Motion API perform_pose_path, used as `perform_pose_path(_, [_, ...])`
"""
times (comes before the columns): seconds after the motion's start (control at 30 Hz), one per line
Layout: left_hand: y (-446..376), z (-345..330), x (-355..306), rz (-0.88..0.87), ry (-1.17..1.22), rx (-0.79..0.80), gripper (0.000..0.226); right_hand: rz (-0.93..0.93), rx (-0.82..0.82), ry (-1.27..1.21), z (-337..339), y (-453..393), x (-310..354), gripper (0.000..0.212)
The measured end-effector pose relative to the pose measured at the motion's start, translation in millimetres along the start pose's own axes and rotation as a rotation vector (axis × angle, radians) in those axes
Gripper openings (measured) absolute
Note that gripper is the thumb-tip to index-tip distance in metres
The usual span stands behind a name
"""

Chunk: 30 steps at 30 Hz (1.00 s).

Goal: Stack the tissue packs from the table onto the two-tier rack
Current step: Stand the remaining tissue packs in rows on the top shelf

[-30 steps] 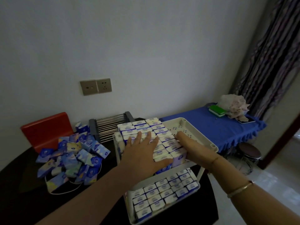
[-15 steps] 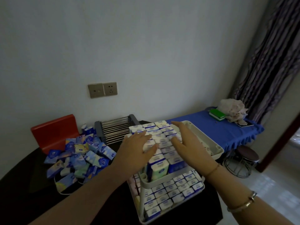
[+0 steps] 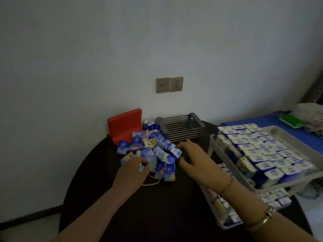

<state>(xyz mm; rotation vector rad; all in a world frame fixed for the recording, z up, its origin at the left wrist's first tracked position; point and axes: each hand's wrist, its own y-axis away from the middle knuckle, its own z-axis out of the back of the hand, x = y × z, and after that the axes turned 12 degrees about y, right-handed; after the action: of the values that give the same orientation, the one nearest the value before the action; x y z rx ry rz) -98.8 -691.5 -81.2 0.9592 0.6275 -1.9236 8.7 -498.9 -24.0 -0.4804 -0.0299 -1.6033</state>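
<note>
A loose pile of blue tissue packs (image 3: 150, 151) lies on the dark round table (image 3: 157, 206). My left hand (image 3: 132, 170) sits at the pile's near left edge, fingers curled round one tissue pack (image 3: 143, 167). At the pile's right edge my right hand (image 3: 194, 158) hovers with fingers spread and thumb apart, holding nothing. To the right stands the white two-tier rack (image 3: 286, 131). Its upper tier is packed with rows of white-and-blue packs (image 3: 262, 151), and more packs (image 3: 272, 194) fill the lower tier, partly hidden by my right forearm.
A red plastic piece (image 3: 125, 126) and a grey wire drainer (image 3: 181, 128) stand behind the pile against the wall. A white cable (image 3: 152, 182) loops under the pile's near edge. A blue-clothed table (image 3: 262, 123) with a green item (image 3: 290, 119) lies beyond the rack.
Both hands left the packs on the rack's upper tier and moved left to the loose pile. The view turned left with them. My left hand now grips a pack.
</note>
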Motion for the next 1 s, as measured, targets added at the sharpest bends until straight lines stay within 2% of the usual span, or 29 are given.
perform_pose_path(0.17, [2, 23, 66, 0.138, -0.037, -0.023, 0.025, -0.102, 0.226, 0.045, -65, -28, -4, 0.037])
perform_pose_path(0.43, [-35, -11, 125, 0.163, -0.093, 0.01, 0.044, -0.267, 0.446, 0.115, -148, -62, -48, 0.051])
perform_pose_path(0.7, [-88, -76, 153, 0.125, -0.133, 0.127, 0.061, -0.371, 0.399, -0.052, -210, -80, -85, 0.057])
perform_pose_path(0.9, [-103, -98, 161, 0.198, -0.332, 0.126, 0.069, -0.296, 0.349, 0.125, -229, -79, -96, 0.07])
perform_pose_path(1.0, [-103, -99, 164, 0.221, -0.252, 0.118, 0.071, -0.281, 0.391, 0.156, -229, -82, -97, 0.073])
